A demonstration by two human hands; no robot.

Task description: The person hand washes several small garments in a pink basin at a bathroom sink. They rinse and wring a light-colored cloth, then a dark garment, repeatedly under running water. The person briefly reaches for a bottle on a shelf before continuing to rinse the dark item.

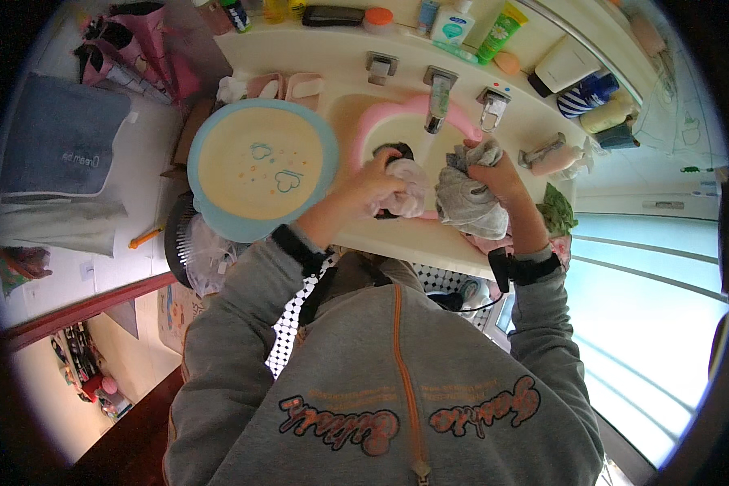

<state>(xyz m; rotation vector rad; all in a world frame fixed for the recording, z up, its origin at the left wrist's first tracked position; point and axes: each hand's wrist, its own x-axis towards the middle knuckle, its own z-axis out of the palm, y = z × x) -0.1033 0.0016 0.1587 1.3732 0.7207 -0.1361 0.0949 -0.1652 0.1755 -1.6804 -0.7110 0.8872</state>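
My left hand (379, 182) grips a bunched pale pink cloth (408, 188) over the left side of a pink-rimmed basin (370, 118) in the sink. Dark fabric (395, 149) shows above and below that hand. In my right hand (501, 176) is a crumpled grey cloth (471, 203), held at the basin's right side and hanging towards the counter's front edge. The spout of a chrome faucet (439, 100) reaches over the basin between my hands. Whether the basin holds water is hard to tell.
A blue-rimmed basin (197, 158) stands left of the sink. Pink soap dishes (304, 90) sit behind it. Bottles and a green tube (501, 33) line the back ledge. At right are a soap holder (547, 155), a green cloth (557, 209) and a bright window (650, 291).
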